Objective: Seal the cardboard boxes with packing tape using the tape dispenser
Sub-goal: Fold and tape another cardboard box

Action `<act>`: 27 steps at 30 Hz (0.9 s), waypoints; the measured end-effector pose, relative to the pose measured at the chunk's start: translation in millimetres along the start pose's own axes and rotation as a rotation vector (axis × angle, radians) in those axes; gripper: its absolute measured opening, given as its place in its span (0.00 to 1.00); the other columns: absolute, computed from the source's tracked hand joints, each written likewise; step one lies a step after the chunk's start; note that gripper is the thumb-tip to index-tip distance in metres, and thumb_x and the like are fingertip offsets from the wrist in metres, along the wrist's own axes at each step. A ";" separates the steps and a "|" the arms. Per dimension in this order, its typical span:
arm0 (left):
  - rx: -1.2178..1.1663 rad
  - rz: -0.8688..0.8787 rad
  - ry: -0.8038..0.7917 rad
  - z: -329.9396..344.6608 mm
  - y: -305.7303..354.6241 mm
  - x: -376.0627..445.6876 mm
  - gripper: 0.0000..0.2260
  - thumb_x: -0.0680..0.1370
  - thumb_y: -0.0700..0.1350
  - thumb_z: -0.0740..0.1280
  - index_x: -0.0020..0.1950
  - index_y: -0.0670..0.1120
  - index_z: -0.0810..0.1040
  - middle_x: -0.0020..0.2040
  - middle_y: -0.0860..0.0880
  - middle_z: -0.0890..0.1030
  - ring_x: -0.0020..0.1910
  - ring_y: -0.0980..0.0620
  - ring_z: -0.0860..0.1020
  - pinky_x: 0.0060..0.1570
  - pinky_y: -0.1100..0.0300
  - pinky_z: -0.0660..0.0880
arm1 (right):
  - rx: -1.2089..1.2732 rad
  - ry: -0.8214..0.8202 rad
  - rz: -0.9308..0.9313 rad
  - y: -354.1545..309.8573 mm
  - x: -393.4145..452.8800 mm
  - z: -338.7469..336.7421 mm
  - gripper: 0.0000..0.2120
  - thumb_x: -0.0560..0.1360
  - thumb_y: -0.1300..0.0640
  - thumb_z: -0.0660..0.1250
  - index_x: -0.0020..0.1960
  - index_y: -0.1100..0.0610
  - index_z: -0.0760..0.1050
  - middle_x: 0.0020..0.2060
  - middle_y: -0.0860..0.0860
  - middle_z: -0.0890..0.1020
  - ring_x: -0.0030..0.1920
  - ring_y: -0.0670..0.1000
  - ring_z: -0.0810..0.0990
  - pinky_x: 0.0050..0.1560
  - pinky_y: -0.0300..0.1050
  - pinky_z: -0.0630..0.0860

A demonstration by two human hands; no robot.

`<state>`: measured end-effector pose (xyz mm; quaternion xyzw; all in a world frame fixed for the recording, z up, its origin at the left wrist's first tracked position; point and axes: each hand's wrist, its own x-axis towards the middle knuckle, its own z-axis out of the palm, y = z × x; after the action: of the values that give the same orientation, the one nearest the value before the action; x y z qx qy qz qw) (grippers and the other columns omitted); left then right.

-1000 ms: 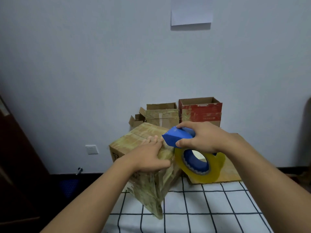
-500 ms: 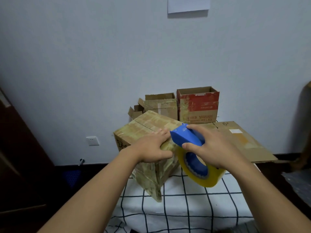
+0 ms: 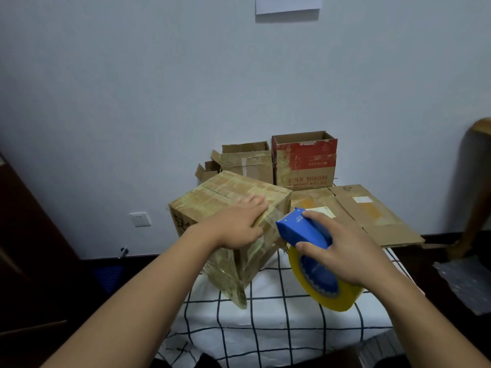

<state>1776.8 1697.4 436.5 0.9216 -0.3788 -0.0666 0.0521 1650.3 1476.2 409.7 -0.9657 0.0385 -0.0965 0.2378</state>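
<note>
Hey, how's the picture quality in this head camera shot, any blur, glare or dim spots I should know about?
Head view: the light is dim and even with a bluish cast on the wall; the tape-wrapped cardboard box shows soft sheen, no harsh glare; the blue tape dispenser with the yellow roll and both hands, left hand and right hand, look reasonably sharp; the right edge is smeared and the floor at left is nearly black.

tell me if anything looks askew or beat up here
The taped box under the left hand sits tilted on one corner, overhanging the checked cloth. Its faces carry wrinkled old tape. Behind it, the small open box has torn, bent flaps.
</note>
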 end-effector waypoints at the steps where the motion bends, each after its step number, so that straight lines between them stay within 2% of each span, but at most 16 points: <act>1: -0.004 -0.005 0.017 3.7 4.1 1.9 0.31 0.81 0.49 0.57 0.81 0.51 0.45 0.81 0.51 0.44 0.79 0.55 0.43 0.70 0.62 0.40 | 0.004 -0.002 -0.003 0.6 0.4 3.4 0.33 0.72 0.29 0.63 0.74 0.34 0.59 0.55 0.42 0.76 0.50 0.47 0.74 0.46 0.46 0.74; 5: -0.011 -0.029 0.080 13.9 7.4 3.7 0.29 0.84 0.52 0.55 0.81 0.55 0.44 0.81 0.53 0.45 0.79 0.55 0.46 0.70 0.61 0.44 | 0.102 0.000 0.005 4.2 -1.2 15.7 0.32 0.73 0.32 0.65 0.74 0.35 0.60 0.63 0.42 0.75 0.55 0.47 0.74 0.51 0.48 0.75; 8: -0.013 -0.046 0.056 11.6 6.3 4.2 0.26 0.85 0.50 0.52 0.81 0.55 0.45 0.81 0.52 0.44 0.79 0.54 0.45 0.73 0.60 0.44 | 0.146 0.016 0.002 6.1 -3.9 16.0 0.32 0.73 0.33 0.66 0.74 0.35 0.61 0.64 0.41 0.75 0.53 0.46 0.72 0.49 0.46 0.73; 12: -0.034 -0.052 0.032 7.7 8.4 4.3 0.26 0.85 0.49 0.52 0.81 0.54 0.46 0.81 0.52 0.45 0.79 0.54 0.45 0.75 0.58 0.45 | 0.066 -0.023 -0.004 17.8 -17.7 7.2 0.33 0.72 0.30 0.63 0.74 0.34 0.60 0.66 0.39 0.73 0.58 0.46 0.73 0.53 0.47 0.74; 14: -0.042 -0.053 0.027 6.0 8.1 3.7 0.26 0.85 0.49 0.54 0.81 0.55 0.47 0.81 0.52 0.46 0.79 0.54 0.47 0.75 0.57 0.47 | 0.003 -0.085 0.015 25.6 -29.7 6.2 0.33 0.72 0.28 0.62 0.74 0.33 0.58 0.64 0.40 0.73 0.56 0.46 0.73 0.52 0.46 0.73; 16: -0.072 -0.057 0.041 3.5 9.8 3.7 0.26 0.84 0.50 0.56 0.81 0.56 0.51 0.81 0.53 0.50 0.79 0.54 0.52 0.74 0.56 0.52 | -0.037 -0.124 0.034 30.0 -37.5 6.4 0.33 0.72 0.28 0.61 0.75 0.32 0.57 0.58 0.41 0.73 0.54 0.47 0.74 0.51 0.45 0.74; 18: -0.161 -0.073 0.090 0.4 14.7 5.8 0.24 0.83 0.52 0.58 0.79 0.57 0.60 0.79 0.53 0.59 0.76 0.53 0.61 0.70 0.54 0.60 | -0.063 -0.132 0.034 29.9 -38.7 7.1 0.33 0.72 0.29 0.61 0.75 0.32 0.56 0.53 0.41 0.71 0.54 0.49 0.74 0.52 0.46 0.75; 21: -0.235 -0.126 0.203 -1.3 23.0 12.2 0.20 0.81 0.59 0.59 0.72 0.55 0.71 0.71 0.54 0.73 0.66 0.53 0.72 0.63 0.53 0.70 | -0.119 -0.136 0.012 24.2 -30.7 11.4 0.32 0.73 0.30 0.61 0.74 0.34 0.57 0.55 0.43 0.72 0.55 0.50 0.75 0.50 0.47 0.74; 24: -0.184 -0.175 0.260 2.8 24.8 15.6 0.20 0.79 0.61 0.62 0.69 0.57 0.73 0.65 0.55 0.77 0.59 0.54 0.76 0.52 0.56 0.73 | -0.157 -0.181 0.002 19.8 -17.7 18.0 0.32 0.73 0.31 0.61 0.74 0.35 0.59 0.61 0.45 0.75 0.57 0.52 0.76 0.48 0.47 0.73; 27: -0.154 -0.194 0.293 6.5 21.9 17.1 0.21 0.78 0.60 0.66 0.70 0.58 0.73 0.66 0.56 0.77 0.60 0.53 0.76 0.50 0.58 0.71 | -0.166 -0.231 -0.005 13.7 -2.2 22.2 0.32 0.71 0.32 0.62 0.73 0.36 0.63 0.62 0.46 0.77 0.56 0.52 0.76 0.50 0.50 0.76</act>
<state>1772.6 1669.6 431.9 0.9468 -0.2705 0.0349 0.1706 1652.3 1474.3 383.6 -0.9869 0.0165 0.0182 0.1595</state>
